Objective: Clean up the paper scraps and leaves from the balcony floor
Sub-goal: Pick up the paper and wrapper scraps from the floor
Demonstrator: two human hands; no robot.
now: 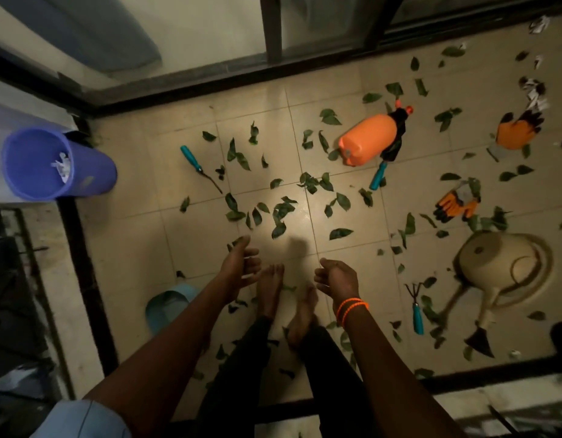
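Several green leaves [281,213] lie scattered over the tiled balcony floor [191,248], thickest just ahead of my bare feet. White paper scraps [534,93] lie at the far right, near the sliding door. A blue bin [91,172] stands at the left with crumpled paper [61,168] inside. My left hand [240,267] hovers above the floor with its thumb out and fingers loosely curled; a leaf lies right by the thumb tip. My right hand [336,278], orange bands on its wrist, hangs loosely curled and holds nothing.
An orange spray bottle [368,139], two orange gloves [516,132] [456,204], a beige watering can [500,267], teal-handled tools [191,158] [417,314] and a pale blue dustpan [169,306] lie on the floor. The dark door frame [210,83] bounds the far side.
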